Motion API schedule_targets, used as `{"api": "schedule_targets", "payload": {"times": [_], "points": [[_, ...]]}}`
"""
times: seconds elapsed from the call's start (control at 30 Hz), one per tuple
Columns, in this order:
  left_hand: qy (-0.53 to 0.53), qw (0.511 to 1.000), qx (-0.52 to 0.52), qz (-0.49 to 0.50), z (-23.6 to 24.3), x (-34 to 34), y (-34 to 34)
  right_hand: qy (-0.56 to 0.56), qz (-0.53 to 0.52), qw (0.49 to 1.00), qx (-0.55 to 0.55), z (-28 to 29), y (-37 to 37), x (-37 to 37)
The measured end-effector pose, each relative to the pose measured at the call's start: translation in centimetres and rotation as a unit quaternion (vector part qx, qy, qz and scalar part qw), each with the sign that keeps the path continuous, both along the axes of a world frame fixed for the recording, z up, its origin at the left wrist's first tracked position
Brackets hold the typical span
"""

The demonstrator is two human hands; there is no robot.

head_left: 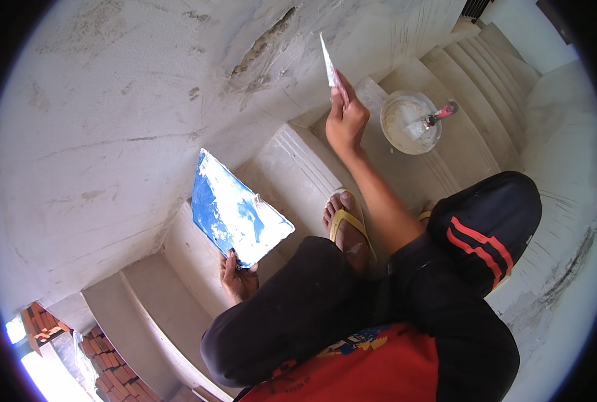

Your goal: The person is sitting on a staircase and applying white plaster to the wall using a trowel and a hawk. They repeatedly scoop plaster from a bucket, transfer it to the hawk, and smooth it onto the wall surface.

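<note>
My left hand (236, 278) grips the lower edge of a blue rectangular plasterer's hawk (211, 208), whose face is largely smeared with white plaster. Raised near the wall, my right hand (346, 120) is closed round the reddish handle of a putty knife (328, 63). White plaster coats its blade, which points up and stands apart from the wall as far as I can see. Ahead of the blade, the white wall (144, 87) has a long rough gouge (265, 43) and several grey scuffs.
Right of my right hand, a white bucket (409, 144) of plaster stands on a step, with a red-handled tool (446, 110) in it. Concrete stairs (459, 74) run up to the right and down to the left. Stacked bricks (114, 365) lie at the lower left. My sandalled foot (348, 224) rests on a step.
</note>
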State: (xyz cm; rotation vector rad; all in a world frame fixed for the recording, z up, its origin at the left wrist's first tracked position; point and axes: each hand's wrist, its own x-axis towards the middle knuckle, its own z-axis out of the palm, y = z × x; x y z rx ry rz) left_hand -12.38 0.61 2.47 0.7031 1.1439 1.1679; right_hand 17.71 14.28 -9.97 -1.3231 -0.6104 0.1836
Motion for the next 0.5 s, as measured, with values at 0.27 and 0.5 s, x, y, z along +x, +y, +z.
{"api": "schedule_targets", "payload": {"times": [0.27, 0.5], "points": [[0.025, 0.999, -0.004, -0.037, 0.0, -1.5, 0.4, -0.04, 0.014, 0.998, 0.039, 1.4, 2.4, -0.6], [0.016, 0.999, -0.016, -0.036, 0.6, -0.8, 0.5, -0.108, 0.067, 0.992, 0.026, 2.0, 0.8, -4.6]]}}
